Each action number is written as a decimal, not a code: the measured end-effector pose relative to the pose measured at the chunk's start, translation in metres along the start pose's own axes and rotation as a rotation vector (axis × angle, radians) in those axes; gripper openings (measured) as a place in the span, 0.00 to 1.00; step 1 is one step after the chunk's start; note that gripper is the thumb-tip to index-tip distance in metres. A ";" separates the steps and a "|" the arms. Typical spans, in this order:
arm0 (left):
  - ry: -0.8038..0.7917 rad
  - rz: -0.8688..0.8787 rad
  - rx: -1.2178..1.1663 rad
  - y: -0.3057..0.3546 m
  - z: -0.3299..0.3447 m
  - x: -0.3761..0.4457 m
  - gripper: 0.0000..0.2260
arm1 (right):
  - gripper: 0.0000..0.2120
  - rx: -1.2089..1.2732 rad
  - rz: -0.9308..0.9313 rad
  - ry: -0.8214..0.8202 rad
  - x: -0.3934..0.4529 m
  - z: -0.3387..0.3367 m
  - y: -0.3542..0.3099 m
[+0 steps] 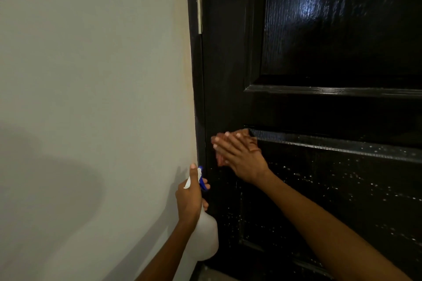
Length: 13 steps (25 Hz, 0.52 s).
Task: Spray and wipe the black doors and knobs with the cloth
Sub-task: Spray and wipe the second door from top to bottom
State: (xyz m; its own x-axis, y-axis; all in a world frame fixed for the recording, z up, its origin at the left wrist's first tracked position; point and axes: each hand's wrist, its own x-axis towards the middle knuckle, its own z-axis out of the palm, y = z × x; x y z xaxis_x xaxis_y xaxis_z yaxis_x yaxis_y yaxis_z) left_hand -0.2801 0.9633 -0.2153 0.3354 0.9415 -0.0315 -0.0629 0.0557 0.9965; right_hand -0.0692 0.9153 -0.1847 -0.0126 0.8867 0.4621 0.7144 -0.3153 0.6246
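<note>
Two hands work at a glossy black door (319,109): the right hand (239,157), fingers flat and together, presses an orange cloth (219,158) against the door's left edge, beside the lower panel, which is speckled with droplets. The left hand (189,198) grips a white spray bottle (206,235) by its neck, thumb raised along the blue-and-white nozzle, near the frame. A metal hinge (199,4) shows above, against the pale wall (91,75).
</note>
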 end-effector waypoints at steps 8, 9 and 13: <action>-0.086 -0.031 -0.042 -0.006 0.015 0.010 0.27 | 0.31 0.105 0.600 0.412 -0.011 -0.037 0.083; -0.082 -0.022 -0.029 -0.006 0.018 0.011 0.27 | 0.32 0.093 0.557 0.405 -0.014 -0.031 0.081; -0.060 -0.069 -0.013 -0.008 0.019 0.010 0.25 | 0.33 0.022 0.342 0.367 -0.030 -0.013 0.073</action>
State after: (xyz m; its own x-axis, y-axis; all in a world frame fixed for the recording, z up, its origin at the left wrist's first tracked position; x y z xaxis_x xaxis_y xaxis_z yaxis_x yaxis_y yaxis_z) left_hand -0.2587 0.9656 -0.2216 0.3954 0.9136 -0.0951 -0.0494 0.1245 0.9910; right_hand -0.0260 0.8610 -0.1447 -0.0175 0.5549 0.8318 0.7349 -0.5569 0.3870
